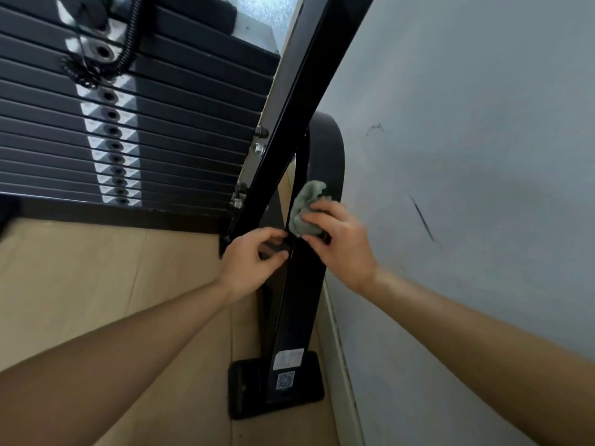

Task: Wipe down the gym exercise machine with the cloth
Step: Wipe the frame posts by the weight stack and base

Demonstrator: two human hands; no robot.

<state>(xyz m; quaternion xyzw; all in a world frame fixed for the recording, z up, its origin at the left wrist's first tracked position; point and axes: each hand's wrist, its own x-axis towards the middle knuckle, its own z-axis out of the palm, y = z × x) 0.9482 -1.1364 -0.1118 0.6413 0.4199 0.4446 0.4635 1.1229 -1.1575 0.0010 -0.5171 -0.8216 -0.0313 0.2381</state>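
The gym machine's black steel frame post (299, 304) rises from a floor plate and meets a slanted black beam (309, 75). A crumpled grey-green cloth (306, 204) presses against the post where the two bars join. My right hand (341, 243) is shut on the cloth from the right side. On the left side of the same post, my left hand (254, 259) grips it, fingers curled around its edge just below the cloth. Both forearms reach in from the bottom of the view.
The weight stack (145, 123) of dark plates with a coiled black cable fills the upper left. A pale grey wall (467, 156) with black scuff marks runs close along the right. The black foot plate (248, 391) sits on light wooden flooring (96, 278).
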